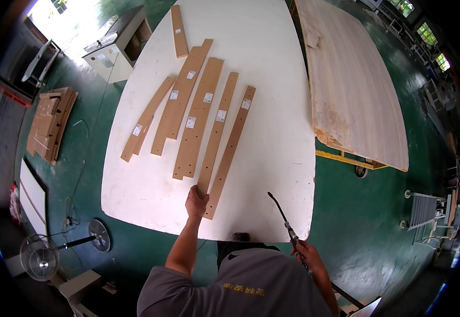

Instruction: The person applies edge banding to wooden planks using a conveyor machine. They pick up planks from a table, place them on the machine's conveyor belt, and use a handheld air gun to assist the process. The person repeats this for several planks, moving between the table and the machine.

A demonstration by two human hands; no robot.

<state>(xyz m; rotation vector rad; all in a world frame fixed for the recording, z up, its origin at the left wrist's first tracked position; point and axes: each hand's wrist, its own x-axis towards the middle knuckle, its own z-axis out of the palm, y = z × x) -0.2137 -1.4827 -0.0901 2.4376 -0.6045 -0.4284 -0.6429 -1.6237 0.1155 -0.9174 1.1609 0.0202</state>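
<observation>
My left hand (196, 202) is closed around the near end of a long narrow wooden strip (213, 139) with drilled holes and a white label. Just right of it lies a similar wooden strip (230, 152), its near end beside my fingers. My right hand (310, 258) grips an air blow gun (292, 232) at the table's near right edge. The gun's thin, bent black nozzle points up and left over the white tabletop (272, 158). Wider wooden boards (197, 127) with labels lie side by side left of the held strip.
More strips, including a short one (178, 37), lie at the table's far left. Right of the table stands a large wooden panel (354, 90) on a yellow wheeled frame. A floor fan (42, 259), a stack of brown boards (53, 124) and a cabinet (119, 50) stand left.
</observation>
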